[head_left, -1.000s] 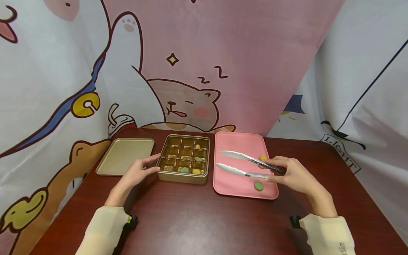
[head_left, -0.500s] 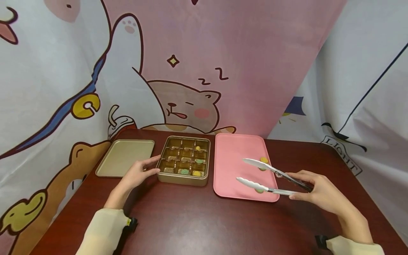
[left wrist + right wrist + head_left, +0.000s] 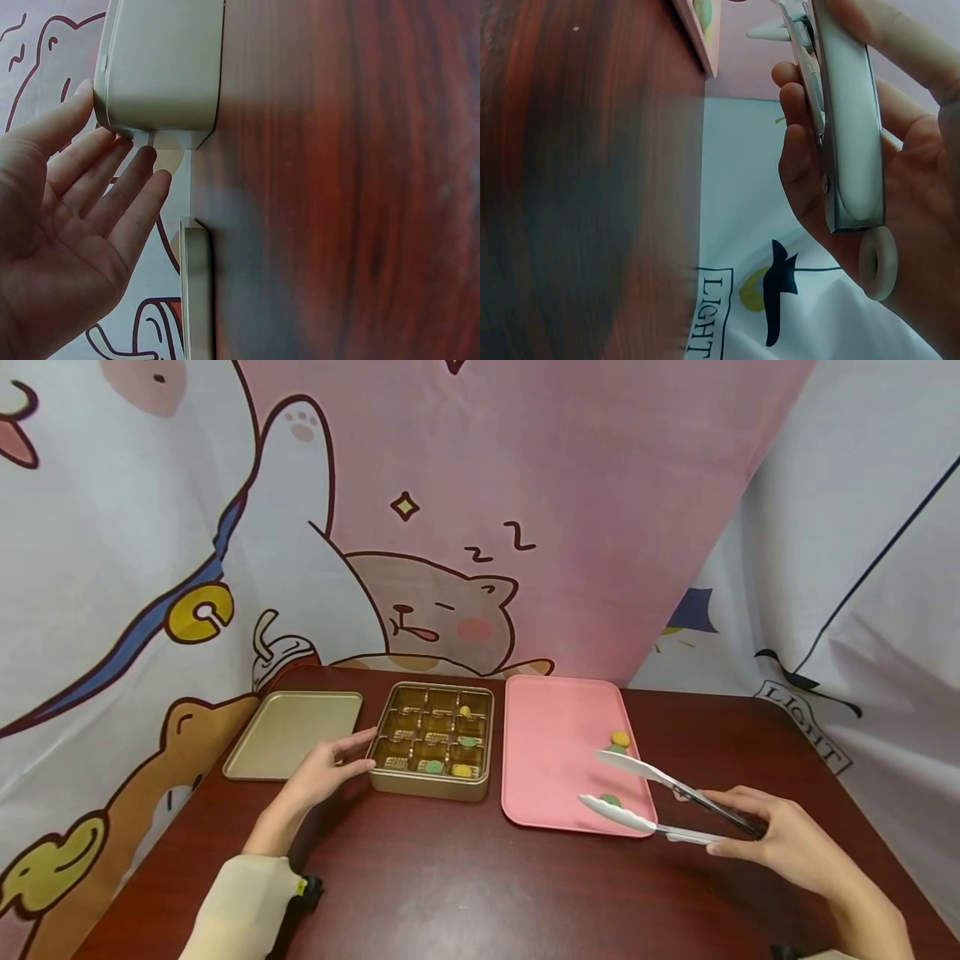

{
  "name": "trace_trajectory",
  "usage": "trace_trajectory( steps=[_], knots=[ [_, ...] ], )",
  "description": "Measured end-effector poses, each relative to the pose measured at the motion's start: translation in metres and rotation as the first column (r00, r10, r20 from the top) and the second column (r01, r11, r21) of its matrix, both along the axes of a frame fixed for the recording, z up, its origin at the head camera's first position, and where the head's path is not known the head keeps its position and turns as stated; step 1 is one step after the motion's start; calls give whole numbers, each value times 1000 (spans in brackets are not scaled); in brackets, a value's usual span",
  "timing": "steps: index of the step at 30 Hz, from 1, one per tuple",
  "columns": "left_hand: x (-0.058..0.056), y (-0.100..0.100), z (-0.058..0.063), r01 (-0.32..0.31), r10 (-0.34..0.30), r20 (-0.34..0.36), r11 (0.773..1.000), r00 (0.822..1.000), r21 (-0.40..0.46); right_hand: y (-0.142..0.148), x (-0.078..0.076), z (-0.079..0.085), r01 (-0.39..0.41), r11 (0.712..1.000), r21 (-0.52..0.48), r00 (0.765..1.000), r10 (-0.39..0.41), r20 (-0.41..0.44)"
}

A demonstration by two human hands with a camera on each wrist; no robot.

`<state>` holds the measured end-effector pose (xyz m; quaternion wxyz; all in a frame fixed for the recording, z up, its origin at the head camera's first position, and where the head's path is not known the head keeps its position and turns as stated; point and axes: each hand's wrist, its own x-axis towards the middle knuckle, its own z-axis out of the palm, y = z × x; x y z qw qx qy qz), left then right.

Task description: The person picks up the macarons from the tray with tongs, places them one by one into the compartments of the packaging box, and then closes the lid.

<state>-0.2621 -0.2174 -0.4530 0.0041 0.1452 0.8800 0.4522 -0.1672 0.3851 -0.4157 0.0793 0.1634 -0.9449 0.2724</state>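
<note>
My left hand (image 3: 327,768) touches the left side of a gold square box (image 3: 429,783), thumb and fingertips at its rim; in the left wrist view the fingers (image 3: 124,202) are fairly straight. A divided tray inside the box holds a few small round yellow and green pieces. My right hand (image 3: 787,835) grips metal tongs (image 3: 675,789), their tips spread apart with nothing between them, over the right edge of a pink tray (image 3: 558,752). On that tray lie a yellow round piece (image 3: 620,739), a green one (image 3: 617,749) beside it and another green one (image 3: 610,799), partly behind the tongs.
A flat gold lid (image 3: 296,735) lies left of the box on the dark red wooden table (image 3: 465,885). A cartoon-printed cloth (image 3: 585,527) hangs behind the table and along its sides.
My right hand has moved right and nearer to me with the tongs, uncovering the pieces on the pink tray. The left hand stays at the box.
</note>
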Motion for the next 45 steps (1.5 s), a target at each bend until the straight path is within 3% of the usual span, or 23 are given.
trace_trajectory(
  steps=[18, 31, 45],
  knots=[
    [-3, 0, 4, -19, 19, 3, 1000, 1000, -15, 19, 7, -7, 11, 1000, 29, 999, -10, -39],
    [-1, 2, 3, -21, 21, 3, 1000, 1000, -12, 24, 10, -10, 40, 993, 112, 999, -41, 4],
    [1, 0, 0, -20, 19, 29, 1000, 999, 4, 20, 0, -5, -23, 982, 186, 998, 32, -45]
  ],
)
